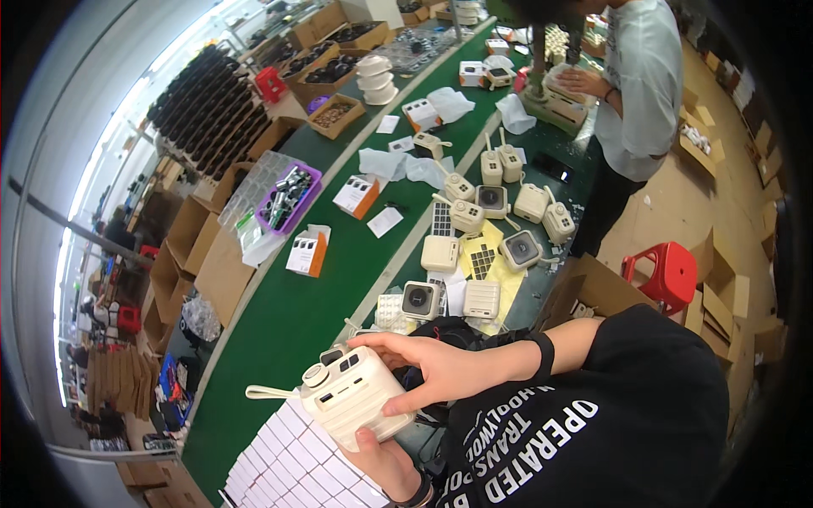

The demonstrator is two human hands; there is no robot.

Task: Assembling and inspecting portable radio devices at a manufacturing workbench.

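Observation:
A cream camera-shaped device (356, 402) with ports, a round dial, small dark squares and a loop strap is held between my two hands, tilted. My right hand (432, 368) wraps over its far edge, the thumb resting on its ribbed face. From below, my left hand (381, 461) supports its lower corner, with most fingers hidden behind it. Beneath lies a block of white boxes (288, 461) in rows. Beyond my right hand, similar cream devices stand on the bench, among them one with a dark round front (421, 300) and a ribbed one (482, 300).
A green conveyor belt (279, 326) runs alongside, carrying white-and-orange boxes (307, 251). Past it sits a purple tray (290, 200) of small parts. Yellow sheets (491, 254) lie under several devices. Another person (639, 93) works at a press. A red stool (665, 275) and an open carton (593, 292) are at right.

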